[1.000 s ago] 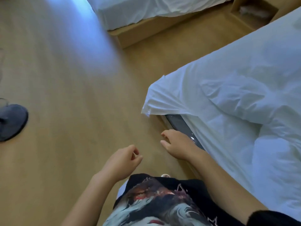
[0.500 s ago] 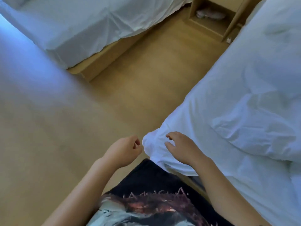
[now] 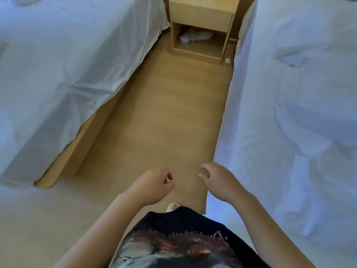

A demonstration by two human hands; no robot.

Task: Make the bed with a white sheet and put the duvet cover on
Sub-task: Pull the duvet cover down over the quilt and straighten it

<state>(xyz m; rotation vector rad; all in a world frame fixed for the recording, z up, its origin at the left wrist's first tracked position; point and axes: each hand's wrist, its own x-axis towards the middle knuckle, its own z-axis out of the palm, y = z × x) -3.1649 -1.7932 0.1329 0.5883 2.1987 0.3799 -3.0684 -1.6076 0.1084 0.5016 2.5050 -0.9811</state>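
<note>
The person stands on the wooden floor (image 3: 164, 113) in the passage between two beds. The left hand (image 3: 152, 187) hangs over the floor with its fingers (image 3: 168, 179) clenched into a loose fist, and I see nothing inside it. The right hand (image 3: 220, 182) is just beside it, near the corner of the right bed (image 3: 251, 45). Its fingers (image 3: 204, 170) are released, a little bent and spread, and they hold nothing. I cannot tell if this hand touches the cloth.

The white sheet (image 3: 251, 132) lies on the right bed and falls down its side almost to the floor. On top of it, further right, lies crumpled white bedding (image 3: 309, 93) in thick folds; I cannot tell if it is the duvet or its cover.

The left bed (image 3: 58, 64) also has white cloth on it, and its wooden base (image 3: 77, 151) shows below. Between the beds, at the far end, stands a nightstand (image 3: 201, 16). A pale shoe (image 3: 195, 36) lies in its open lower compartment. At the bottom is the person's black printed shirt (image 3: 183, 238).
</note>
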